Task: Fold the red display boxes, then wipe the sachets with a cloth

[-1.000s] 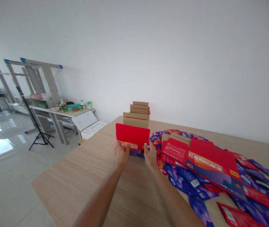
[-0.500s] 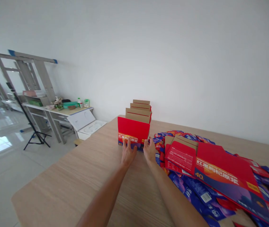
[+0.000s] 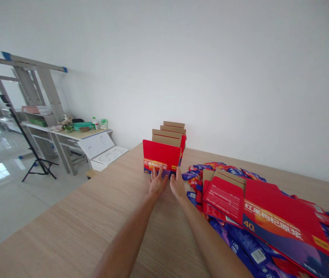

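Note:
A red carton [image 3: 161, 150] with white lettering and a blue lower band stands upright toward the back of the table. Against its front face, low down, my left hand [image 3: 156, 185] rests with fingers spread. My right hand [image 3: 177, 187] is at the lower right corner of that front, fingers stretched forward and touching it; its fingertips are partly out of sight. Behind this carton stand several more cartons in a row, their brown raised flaps [image 3: 167, 138] showing. What is inside them is hidden.
To the right, flattened red cartons [image 3: 280, 216] lie on a spread of blue and red sachets [image 3: 234, 241]. The wooden table [image 3: 74, 227] meets a white wall behind. On the left are a black tripod [image 3: 27, 135], a side desk and an open white box [image 3: 109, 155].
My right hand has moved left, closer to my left hand, and onto the carton's front. The front carton has shifted slightly away. The view has tilted and moved a little.

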Tool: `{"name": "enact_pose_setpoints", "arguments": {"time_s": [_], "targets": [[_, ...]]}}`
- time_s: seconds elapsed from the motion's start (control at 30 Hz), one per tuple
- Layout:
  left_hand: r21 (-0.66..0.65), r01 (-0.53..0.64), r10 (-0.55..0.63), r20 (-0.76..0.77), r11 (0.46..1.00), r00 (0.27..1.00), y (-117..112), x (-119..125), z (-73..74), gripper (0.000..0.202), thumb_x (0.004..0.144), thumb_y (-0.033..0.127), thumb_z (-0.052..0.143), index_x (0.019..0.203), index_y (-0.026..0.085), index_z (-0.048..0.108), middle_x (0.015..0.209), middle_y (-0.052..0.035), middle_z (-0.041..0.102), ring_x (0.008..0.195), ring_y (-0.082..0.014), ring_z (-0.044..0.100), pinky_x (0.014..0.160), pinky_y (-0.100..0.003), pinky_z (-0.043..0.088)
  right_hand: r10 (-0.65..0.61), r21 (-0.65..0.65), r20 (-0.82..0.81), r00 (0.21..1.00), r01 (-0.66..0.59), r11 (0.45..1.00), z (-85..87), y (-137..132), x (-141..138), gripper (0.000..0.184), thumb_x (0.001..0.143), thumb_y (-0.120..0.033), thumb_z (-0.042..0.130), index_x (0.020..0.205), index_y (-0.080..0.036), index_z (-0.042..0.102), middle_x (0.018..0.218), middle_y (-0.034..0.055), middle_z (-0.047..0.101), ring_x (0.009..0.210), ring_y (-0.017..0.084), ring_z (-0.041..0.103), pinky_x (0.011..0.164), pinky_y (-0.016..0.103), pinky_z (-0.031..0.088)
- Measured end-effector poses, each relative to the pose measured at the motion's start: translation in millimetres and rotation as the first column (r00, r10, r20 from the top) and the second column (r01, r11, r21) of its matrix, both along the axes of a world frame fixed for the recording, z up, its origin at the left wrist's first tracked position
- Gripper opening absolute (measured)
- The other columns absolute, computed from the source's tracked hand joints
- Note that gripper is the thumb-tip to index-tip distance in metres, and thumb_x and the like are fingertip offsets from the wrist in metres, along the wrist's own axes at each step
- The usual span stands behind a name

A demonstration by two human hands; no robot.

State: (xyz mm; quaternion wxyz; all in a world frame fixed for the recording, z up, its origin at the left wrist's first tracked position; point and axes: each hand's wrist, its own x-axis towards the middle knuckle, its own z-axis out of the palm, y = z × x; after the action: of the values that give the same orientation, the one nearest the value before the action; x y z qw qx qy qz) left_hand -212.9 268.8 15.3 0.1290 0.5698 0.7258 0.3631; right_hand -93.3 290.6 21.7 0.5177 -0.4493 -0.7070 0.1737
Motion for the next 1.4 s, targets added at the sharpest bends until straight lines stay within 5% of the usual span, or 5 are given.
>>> {"name": "enact_pose_setpoints", "arguments": {"time_s": [0.37,0.7,1.1,1.23,1.4], "targets": [[-0.117,0.011,-0.011,-0.002,0.993,1.000,29.4,0.9,-11.7,0.065,0.091,0.054,0.037,0.151,0.041,0.018,0.161,-0.0065,0.023,0.148,-0.0353,0.011,0.110,-0.069,0.013,0.076,-0.131,0.006,0.997,-0.075,0.989,-27.8,43.1,-3.1,0.068,0.092,-0.040,0.034,0.153,-0.013,0.022,0.156,0.0107,0.032,0.144,0.022,0.029,0.117,0.043,0.027],[-0.111,0.006,-0.011,-0.042,0.994,0.999,27.2,13.7,-2.5,0.064,0.092,0.056,0.033,0.152,0.038,0.019,0.162,-0.0090,0.017,0.148,-0.0383,0.008,0.108,-0.072,0.010,0.019,-0.181,0.065,0.998,-0.007,0.984,-32.1,37.8,8.0,0.063,0.094,-0.040,0.030,0.149,-0.009,0.032,0.152,0.0135,0.038,0.143,0.022,0.031,0.116,0.041,0.028],[-0.029,0.089,-0.092,-0.126,0.996,0.988,-40.3,60.6,21.6,0.060,0.094,0.055,0.033,0.151,0.039,0.023,0.163,-0.0079,0.013,0.148,-0.0363,0.008,0.110,-0.069,0.012,-0.094,-0.160,0.221,0.971,0.131,0.978,-7.3,-35.7,48.0,0.059,0.096,-0.035,0.028,0.150,-0.011,0.032,0.154,0.0134,0.035,0.144,0.025,0.029,0.115,0.048,0.027],[-0.008,0.092,-0.092,-0.144,0.996,0.985,-68.3,81.6,26.5,0.059,0.094,0.052,0.033,0.151,0.039,0.024,0.163,-0.0075,0.013,0.148,-0.0355,0.009,0.111,-0.068,0.011,-0.188,-0.130,0.299,0.935,0.235,0.963,6.7,-79.5,79.0,0.057,0.095,-0.033,0.034,0.150,-0.021,0.035,0.157,0.0087,0.031,0.146,0.034,0.020,0.111,0.058,0.025],[0.029,0.142,-0.135,-0.179,0.989,0.975,-101.4,118.1,32.0,0.059,0.094,0.049,0.035,0.151,0.036,0.026,0.162,-0.0082,0.016,0.147,-0.0373,0.011,0.111,-0.069,0.011,-0.284,-0.031,0.368,0.885,0.317,0.948,23.8,-136.8,133.5,0.055,0.093,-0.030,0.039,0.148,-0.030,0.037,0.160,0.0010,0.023,0.148,0.032,0.008,0.113,0.059,0.015]]}}
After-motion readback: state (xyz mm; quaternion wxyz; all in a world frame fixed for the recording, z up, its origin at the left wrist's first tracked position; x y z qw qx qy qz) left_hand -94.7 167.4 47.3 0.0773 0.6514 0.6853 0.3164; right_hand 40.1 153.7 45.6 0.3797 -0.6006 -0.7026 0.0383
